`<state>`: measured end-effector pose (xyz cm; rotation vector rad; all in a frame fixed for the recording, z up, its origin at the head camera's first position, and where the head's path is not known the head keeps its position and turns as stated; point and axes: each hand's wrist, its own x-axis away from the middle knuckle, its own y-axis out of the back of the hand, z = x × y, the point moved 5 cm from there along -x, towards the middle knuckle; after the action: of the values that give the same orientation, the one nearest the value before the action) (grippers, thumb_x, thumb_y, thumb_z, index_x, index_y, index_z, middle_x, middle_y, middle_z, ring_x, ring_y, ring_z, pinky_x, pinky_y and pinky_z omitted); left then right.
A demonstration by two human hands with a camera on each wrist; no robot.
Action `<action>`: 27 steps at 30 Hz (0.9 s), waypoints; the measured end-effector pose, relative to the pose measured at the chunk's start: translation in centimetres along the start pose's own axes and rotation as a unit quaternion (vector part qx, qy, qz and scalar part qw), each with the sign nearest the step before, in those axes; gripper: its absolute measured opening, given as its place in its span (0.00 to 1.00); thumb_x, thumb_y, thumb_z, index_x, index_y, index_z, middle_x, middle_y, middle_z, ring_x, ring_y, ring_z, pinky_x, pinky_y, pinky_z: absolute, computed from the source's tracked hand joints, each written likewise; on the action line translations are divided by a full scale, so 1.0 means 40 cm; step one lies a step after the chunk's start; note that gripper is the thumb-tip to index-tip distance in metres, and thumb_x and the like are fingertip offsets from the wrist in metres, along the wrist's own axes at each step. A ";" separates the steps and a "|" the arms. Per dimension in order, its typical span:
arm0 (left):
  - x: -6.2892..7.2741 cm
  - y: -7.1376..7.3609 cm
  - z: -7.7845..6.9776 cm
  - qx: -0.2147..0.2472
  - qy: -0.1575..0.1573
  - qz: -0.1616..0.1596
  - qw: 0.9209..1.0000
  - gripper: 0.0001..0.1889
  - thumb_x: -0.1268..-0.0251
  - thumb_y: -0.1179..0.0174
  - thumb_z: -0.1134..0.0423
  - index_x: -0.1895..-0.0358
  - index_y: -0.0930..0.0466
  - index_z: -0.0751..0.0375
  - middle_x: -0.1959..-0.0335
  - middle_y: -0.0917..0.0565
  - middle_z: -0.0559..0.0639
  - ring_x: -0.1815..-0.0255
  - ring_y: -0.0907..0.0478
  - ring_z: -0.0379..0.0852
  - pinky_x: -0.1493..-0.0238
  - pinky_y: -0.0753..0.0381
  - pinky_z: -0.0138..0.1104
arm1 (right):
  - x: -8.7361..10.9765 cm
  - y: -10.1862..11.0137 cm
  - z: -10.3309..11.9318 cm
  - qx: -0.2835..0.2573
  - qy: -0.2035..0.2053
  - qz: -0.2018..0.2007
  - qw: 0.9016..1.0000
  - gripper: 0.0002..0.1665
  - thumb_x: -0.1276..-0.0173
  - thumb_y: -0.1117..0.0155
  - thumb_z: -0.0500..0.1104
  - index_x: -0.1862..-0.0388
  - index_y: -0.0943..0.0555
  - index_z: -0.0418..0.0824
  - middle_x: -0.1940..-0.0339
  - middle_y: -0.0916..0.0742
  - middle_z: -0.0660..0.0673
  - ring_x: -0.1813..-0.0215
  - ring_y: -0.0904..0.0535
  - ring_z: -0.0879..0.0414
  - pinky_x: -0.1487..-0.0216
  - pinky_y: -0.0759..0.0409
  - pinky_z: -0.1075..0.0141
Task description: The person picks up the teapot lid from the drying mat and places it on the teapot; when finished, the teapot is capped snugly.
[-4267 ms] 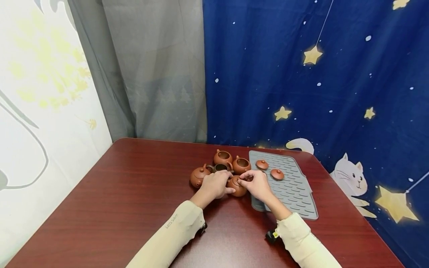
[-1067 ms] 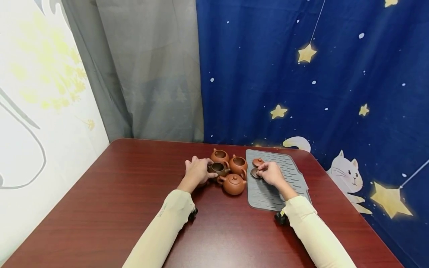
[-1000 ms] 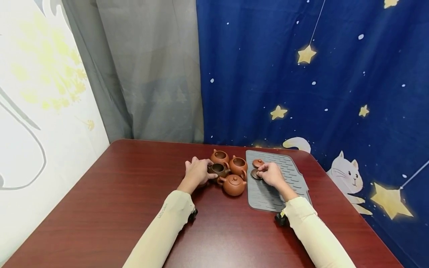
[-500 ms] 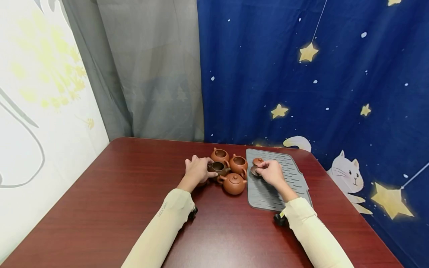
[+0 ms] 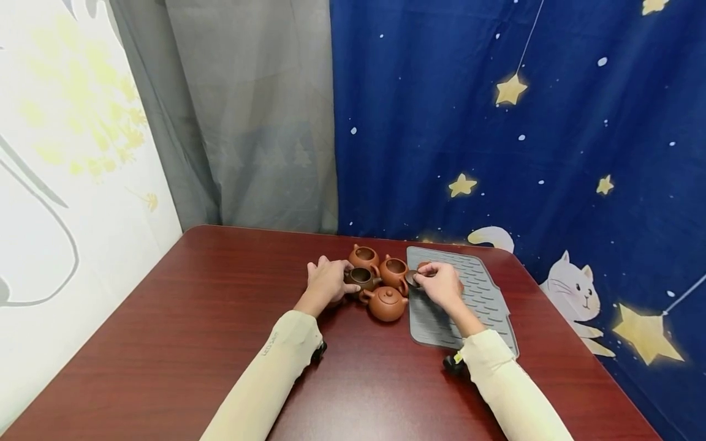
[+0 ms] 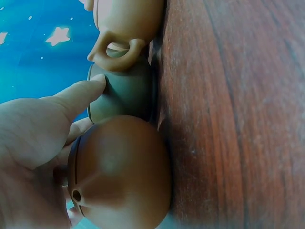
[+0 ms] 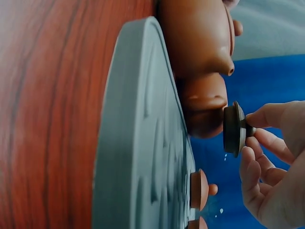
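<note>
My left hand (image 5: 326,280) holds a small dark brown teapot (image 5: 362,278) without a lid, its thumb against the body in the left wrist view. Below that palm sits a lidded red-brown teapot (image 6: 128,167), mostly hidden in the head view. My right hand (image 5: 443,285) pinches the knob of a dark brown lid (image 7: 232,130), which hangs tilted in the air above the near edge of the mat. Two uncovered red-brown teapots (image 5: 364,256) stand behind the dark one. Another lidded red-brown teapot (image 5: 387,304) stands in front.
A grey ridged mat (image 5: 474,306) lies to the right of the teapots on the dark red table (image 5: 231,318). Red-brown lids (image 7: 198,190) rest on it, mostly hidden by my right hand in the head view. Curtains (image 5: 419,122) hang behind the table.
Earlier, my right hand was at the front teapot's lid, then took the dark lid on the mat. It has since lifted that lid and moved it left. My left hand stays at the dark teapot.
</note>
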<state>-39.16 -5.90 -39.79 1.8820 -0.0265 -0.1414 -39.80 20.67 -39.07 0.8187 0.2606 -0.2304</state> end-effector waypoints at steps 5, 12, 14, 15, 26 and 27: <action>0.003 0.002 -0.001 0.002 -0.003 -0.002 1.000 0.28 0.45 0.30 0.39 0.41 0.19 0.44 0.56 0.16 0.44 0.49 0.33 0.50 0.49 0.42 0.48 | 0.003 -0.006 0.018 -0.043 0.013 -0.013 0.999 0.06 0.42 0.25 0.44 0.68 0.11 0.43 0.68 0.10 0.47 0.63 0.15 0.52 0.61 0.21 0.59; 0.001 0.002 0.001 -0.001 -0.002 -0.005 1.000 0.28 0.45 0.30 0.39 0.41 0.19 0.44 0.55 0.16 0.45 0.49 0.33 0.51 0.49 0.42 0.48 | 0.007 -0.006 0.048 -0.070 0.029 -0.026 0.997 0.06 0.43 0.25 0.42 0.68 0.11 0.41 0.70 0.10 0.46 0.66 0.15 0.55 0.66 0.23 0.65; 0.002 0.003 0.001 0.001 0.000 -0.005 1.000 0.28 0.45 0.30 0.40 0.41 0.19 0.44 0.54 0.16 0.45 0.49 0.33 0.51 0.49 0.42 0.48 | 0.010 -0.009 0.057 -0.079 0.034 -0.023 0.996 0.06 0.43 0.25 0.41 0.67 0.10 0.41 0.69 0.10 0.46 0.65 0.15 0.54 0.67 0.24 0.66; 0.002 0.003 0.001 0.001 0.001 -0.004 1.000 0.28 0.45 0.30 0.40 0.41 0.19 0.44 0.54 0.16 0.46 0.49 0.33 0.51 0.49 0.42 0.48 | 0.012 -0.010 0.061 -0.081 0.035 -0.022 0.996 0.06 0.43 0.25 0.41 0.67 0.10 0.41 0.69 0.10 0.45 0.65 0.15 0.54 0.67 0.24 0.66; -0.001 -0.005 -0.001 -0.001 0.000 -0.003 1.000 0.29 0.45 0.30 0.39 0.41 0.20 0.43 0.55 0.16 0.45 0.50 0.33 0.51 0.49 0.42 0.48 | 0.022 -0.034 0.095 -0.105 0.044 -0.020 0.993 0.05 0.43 0.25 0.40 0.67 0.10 0.41 0.67 0.11 0.45 0.66 0.20 0.53 0.65 0.25 0.63; 0.000 -0.005 -0.001 -0.001 -0.001 -0.003 1.000 0.29 0.45 0.30 0.39 0.41 0.19 0.44 0.56 0.16 0.44 0.50 0.33 0.50 0.50 0.42 0.48 | 0.023 -0.036 0.097 -0.103 0.045 -0.021 0.993 0.05 0.43 0.25 0.41 0.67 0.10 0.41 0.67 0.11 0.46 0.69 0.21 0.54 0.68 0.26 0.64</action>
<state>-39.17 -5.80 -39.95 1.8808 -0.0217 -0.1483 -38.82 16.72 -37.81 0.6206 0.3806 -0.2025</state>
